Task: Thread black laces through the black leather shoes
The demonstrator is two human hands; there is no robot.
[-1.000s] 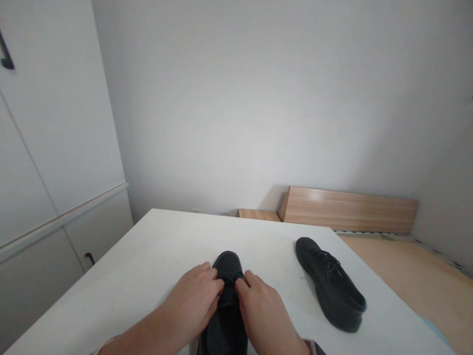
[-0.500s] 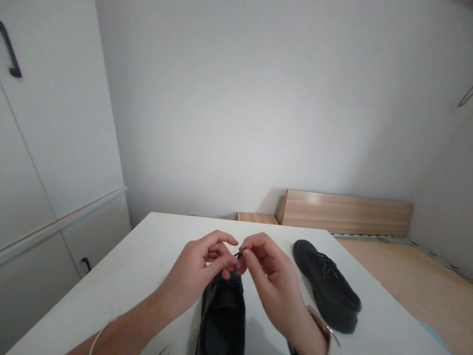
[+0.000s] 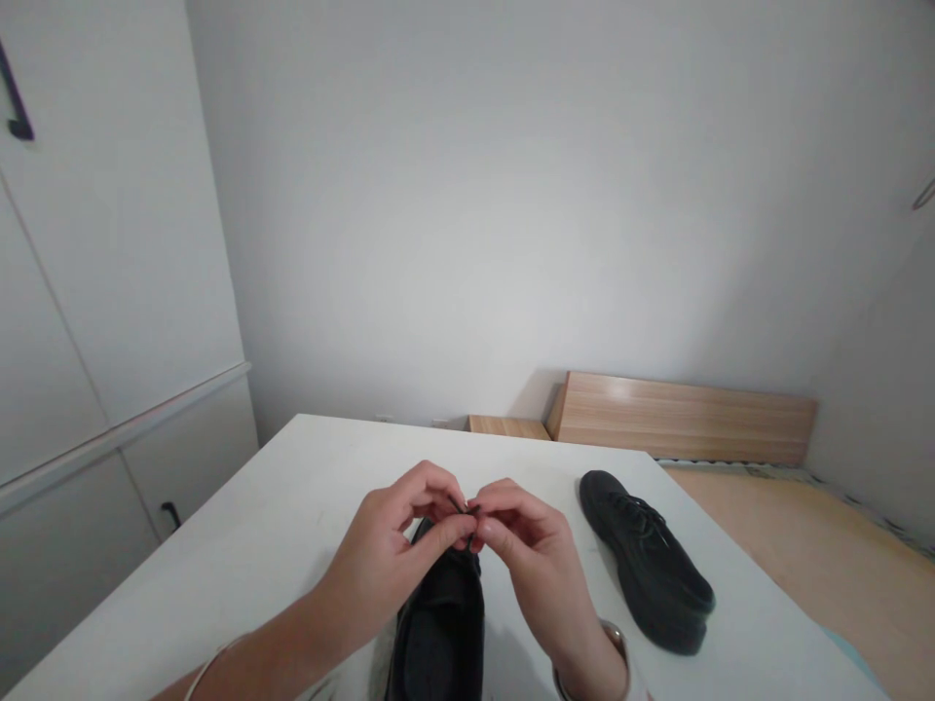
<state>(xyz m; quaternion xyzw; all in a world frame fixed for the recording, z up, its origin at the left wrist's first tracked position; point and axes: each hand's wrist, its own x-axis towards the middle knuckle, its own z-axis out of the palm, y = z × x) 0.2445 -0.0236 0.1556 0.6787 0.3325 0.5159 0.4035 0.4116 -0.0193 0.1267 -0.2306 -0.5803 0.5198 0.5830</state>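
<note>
Black lace (image 3: pixel 466 508) is pinched between the fingertips of my left hand (image 3: pixel 394 557) and right hand (image 3: pixel 532 557), held just above the near shoe (image 3: pixel 442 633) on the white table (image 3: pixel 292 506). To the right, apart from it, lies a second shoe (image 3: pixel 647 563).

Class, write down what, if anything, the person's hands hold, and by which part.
The left hand and the right hand each pinch the thin black lace of the near black leather shoe, just above its front.
</note>
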